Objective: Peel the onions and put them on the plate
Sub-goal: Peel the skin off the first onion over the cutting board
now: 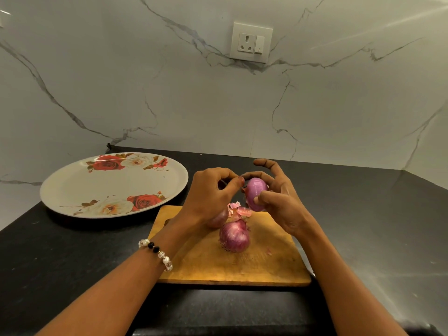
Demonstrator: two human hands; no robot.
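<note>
- Nearest the viewer, two bare forearms reach forward over the dark tabletop (72, 258); the left wrist wears a beaded bracelet (156, 253).
- Below and a little nearer than both hands lies a wooden cutting board (274, 263). It seems to serve as the working spot, so that skins fall on it and not on the tabletop.
- On the board, under the gap between the hands, an unpeeled onion (234, 236) stands in its streaked purple skin, untouched. A second onion (219, 218) sits just behind it, half hidden under the left wrist; whether it is peeled I cannot tell.
- Loose peel scraps (238, 210) lie on the board directly beneath the held onion.
- The right hand (278, 204) curls its thumb and fingers round the held onion (256, 194), lifted clear of the board. It looks smooth and glossy, so most of its skin appears to be off. Holding it up likely lets the other hand work all round it.
- The left hand (213, 190) is just beside that onion, thumb and forefinger pinched together at its top end, apparently on a thin strip of skin; the strip itself is too small to make out.
- Left of the left hand and farther back, a floral plate (72, 190) rests on the tabletop with no onion on it, within easy reach for setting peeled ones down.
- Farthest, a marble-patterned wall carries a socket and switch (251, 42).
</note>
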